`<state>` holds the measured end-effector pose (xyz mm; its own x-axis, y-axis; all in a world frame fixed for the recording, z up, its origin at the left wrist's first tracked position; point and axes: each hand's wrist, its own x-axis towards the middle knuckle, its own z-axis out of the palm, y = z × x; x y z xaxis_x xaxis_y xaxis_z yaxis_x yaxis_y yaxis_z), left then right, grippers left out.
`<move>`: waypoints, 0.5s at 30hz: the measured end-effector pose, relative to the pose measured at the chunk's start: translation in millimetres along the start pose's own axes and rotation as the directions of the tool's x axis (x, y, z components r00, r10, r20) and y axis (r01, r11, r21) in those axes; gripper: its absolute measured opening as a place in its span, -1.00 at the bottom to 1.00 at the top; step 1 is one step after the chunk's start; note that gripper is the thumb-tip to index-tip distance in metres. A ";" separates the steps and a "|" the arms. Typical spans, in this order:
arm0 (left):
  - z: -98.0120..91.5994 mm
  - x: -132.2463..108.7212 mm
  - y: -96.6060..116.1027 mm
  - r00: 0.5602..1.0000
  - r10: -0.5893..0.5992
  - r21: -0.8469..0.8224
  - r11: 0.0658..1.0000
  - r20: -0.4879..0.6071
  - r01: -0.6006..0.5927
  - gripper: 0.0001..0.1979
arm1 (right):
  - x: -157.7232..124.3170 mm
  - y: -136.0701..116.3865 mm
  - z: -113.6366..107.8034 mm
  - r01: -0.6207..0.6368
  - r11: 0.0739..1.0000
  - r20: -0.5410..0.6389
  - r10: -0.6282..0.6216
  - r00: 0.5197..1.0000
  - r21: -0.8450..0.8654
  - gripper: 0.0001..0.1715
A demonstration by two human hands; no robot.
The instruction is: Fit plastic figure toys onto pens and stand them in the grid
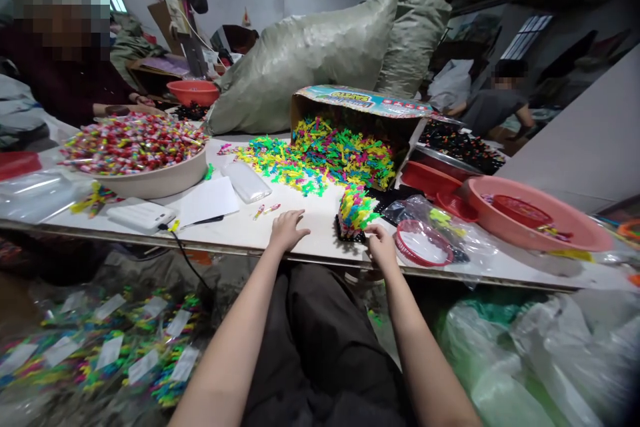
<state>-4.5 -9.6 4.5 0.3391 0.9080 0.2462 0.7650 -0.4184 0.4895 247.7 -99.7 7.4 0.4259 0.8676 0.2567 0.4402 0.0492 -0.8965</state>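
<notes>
My left hand rests on the white table near its front edge, fingers spread, with nothing in it. Just beyond its fingertips lie two small wrapped, candy-like sticks. To the right, a tight upright bundle of similar sticks with yellow, green and pink tops stands in a black base. My right hand is at the bundle's right side, its fingers curled in a pinch by the base; what they hold, if anything, is too small to make out. Behind, loose bright plastic pieces spill from an open cardboard box.
A bowl heaped with wrapped sticks stands left, by a white power bank and paper. Right are a red-rimmed basket and a pink basin. Large sacks stand behind. Two people work nearby.
</notes>
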 end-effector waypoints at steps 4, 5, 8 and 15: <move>0.2 0.0 -0.4 1.000 0.014 0.009 1.000 0.010 -0.014 -0.47 | -17.3 -0.7 10.3 0.020 0.997 0.023 -0.022 1.000 0.078 -0.63; -0.1 -0.2 -0.2 1.000 0.016 0.010 1.000 0.012 -0.016 -0.48 | -18.5 -1.3 12.6 0.029 0.996 0.024 -0.031 0.999 0.079 -0.61; -1.1 -1.1 1.1 1.000 0.018 0.017 1.000 0.014 -0.018 -0.50 | -16.4 -3.4 16.0 0.037 0.999 0.004 -0.038 0.999 0.034 -0.63; -1.2 -2.4 1.9 1.000 0.030 0.041 0.999 0.002 -0.030 -0.52 | -10.7 -2.3 17.5 0.075 0.997 -0.015 -0.075 0.997 -0.031 -0.74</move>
<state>-4.5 -12.6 5.8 0.3634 0.8950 0.2589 0.7765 -0.4445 0.4467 228.3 -100.4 0.4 0.4031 0.8542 0.3284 0.4947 0.0985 -0.8635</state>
